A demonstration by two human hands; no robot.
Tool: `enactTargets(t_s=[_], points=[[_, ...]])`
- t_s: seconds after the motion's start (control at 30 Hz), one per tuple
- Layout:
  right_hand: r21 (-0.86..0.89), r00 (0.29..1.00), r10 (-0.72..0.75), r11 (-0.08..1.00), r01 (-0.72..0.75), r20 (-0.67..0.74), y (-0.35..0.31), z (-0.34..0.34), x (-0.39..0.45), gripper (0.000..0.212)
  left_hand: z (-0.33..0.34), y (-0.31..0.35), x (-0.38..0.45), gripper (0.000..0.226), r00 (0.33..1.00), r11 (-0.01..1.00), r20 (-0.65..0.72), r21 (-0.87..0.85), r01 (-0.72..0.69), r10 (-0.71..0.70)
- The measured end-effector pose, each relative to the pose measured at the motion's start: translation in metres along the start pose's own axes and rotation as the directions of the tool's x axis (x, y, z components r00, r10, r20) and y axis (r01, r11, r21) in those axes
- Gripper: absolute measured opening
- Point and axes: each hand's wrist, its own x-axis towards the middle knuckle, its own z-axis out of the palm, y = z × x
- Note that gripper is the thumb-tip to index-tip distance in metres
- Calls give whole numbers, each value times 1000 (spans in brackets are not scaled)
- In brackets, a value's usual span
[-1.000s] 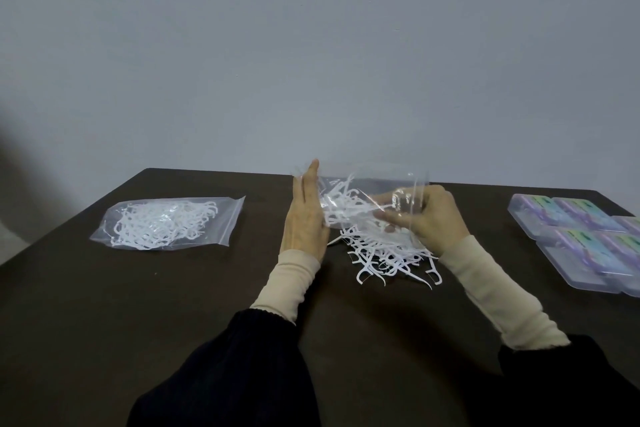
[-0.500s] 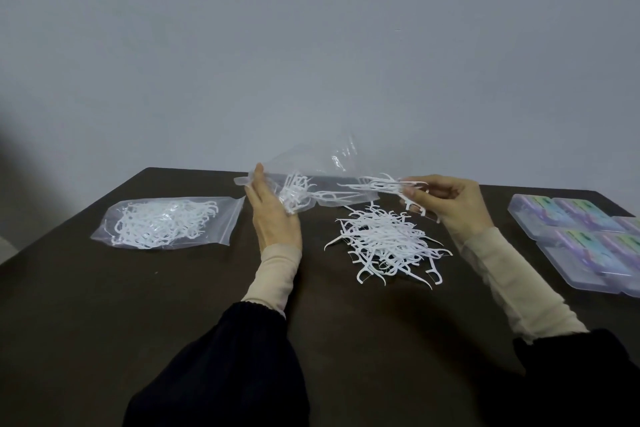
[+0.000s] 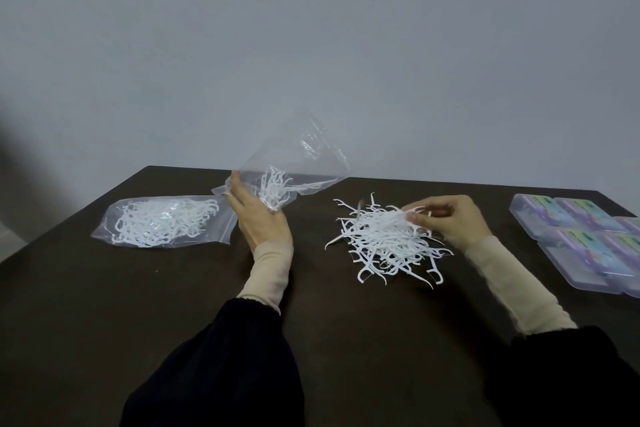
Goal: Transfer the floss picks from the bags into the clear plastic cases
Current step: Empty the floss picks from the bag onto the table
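Near the middle of the dark surface (image 3: 104, 340), a loose pile of floss picks (image 3: 388, 239) is lying, tipped out of a clear bag. The left hand (image 3: 258, 218) is holding that nearly empty bag (image 3: 294, 166) up, with its grip closed on the bag's lower corner, and a small clump of picks is still sitting inside. The right hand (image 3: 450, 222) is reaching into the top of the pile, and its grip is pinching a few picks.

A moment ago both hands were holding the bag over the pile and shaking picks out. Now the right hand has let go of the bag and dropped down to the pile, and the bag has swung over to the left and higher. I think that means emptying is almost done and sorting is starting.

A full bag (image 3: 166, 222) is lying unopened by the left edge. The clear plastic cases (image 3: 581, 239) are waiting, closed, at the right edge.
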Motion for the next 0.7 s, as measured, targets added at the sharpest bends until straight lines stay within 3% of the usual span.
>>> enactTargets(t_s=[0.13, 0.33, 0.43, 0.57, 0.7], points=[[-211, 994, -64, 974, 80, 84, 1, 10, -1, 22, 3, -2, 0, 79, 1000, 1000, 24, -10, -19, 19], [-221, 991, -88, 969, 107, 97, -3, 9, -3, 25, 7, -2, -3, 78, 995, 997, 57, -28, -76, 78], [-266, 992, -126, 955, 130, 31, -9, 11, -6, 30, 7, -1, -6, 78, 991, 994, 75, -31, -107, 109], [-121, 946, -311, 946, 299, -89, -25, 16, -10, 28, 6, 1, -11, 82, 976, 982, 114, -10, -186, 186], [-54, 908, -406, 914, 403, -105, -40, 26, -15, 19, 6, 8, -19, 92, 946, 966, 200, -22, -256, 255]])
